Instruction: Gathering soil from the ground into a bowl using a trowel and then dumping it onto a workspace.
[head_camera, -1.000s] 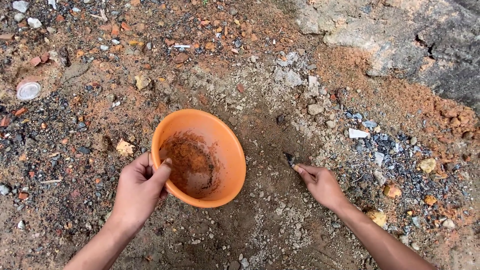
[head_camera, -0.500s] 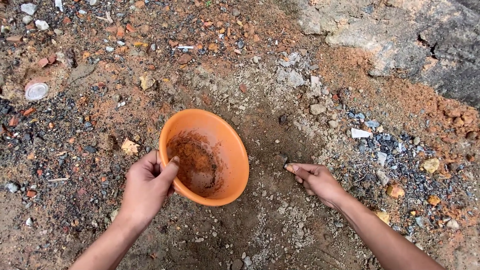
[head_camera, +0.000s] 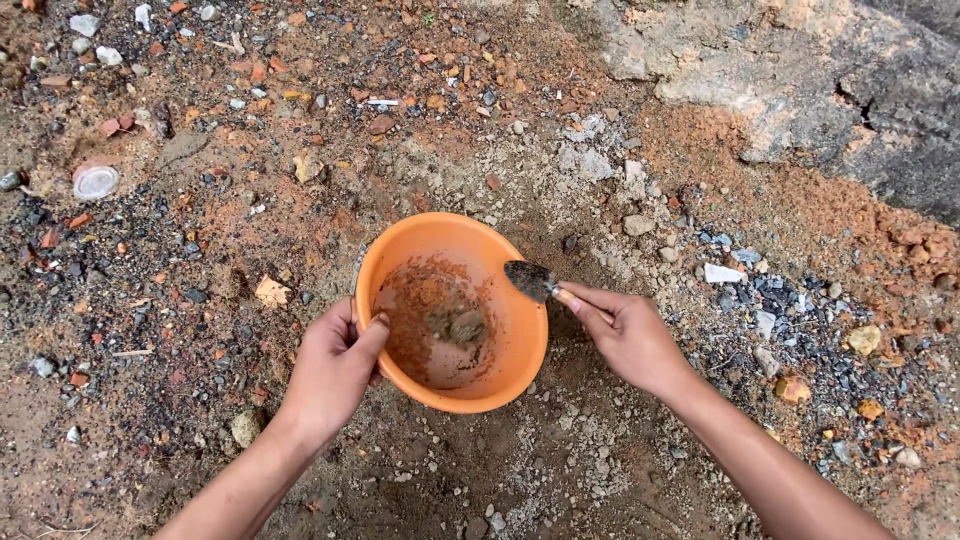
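The orange bowl (head_camera: 455, 310) sat on the gravelly ground (head_camera: 560, 460), little filled: reddish residue and one small clump of soil. The left hand (head_camera: 335, 365) gripped its near rim. The right hand (head_camera: 625, 335) grasped a spoon (head_camera: 530, 280) over the bowl's far rim, soil clinging to it.

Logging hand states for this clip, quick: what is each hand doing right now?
Left hand: closed on the rim of the orange bowl.
Right hand: closed on a small spoon, its tip over the bowl.
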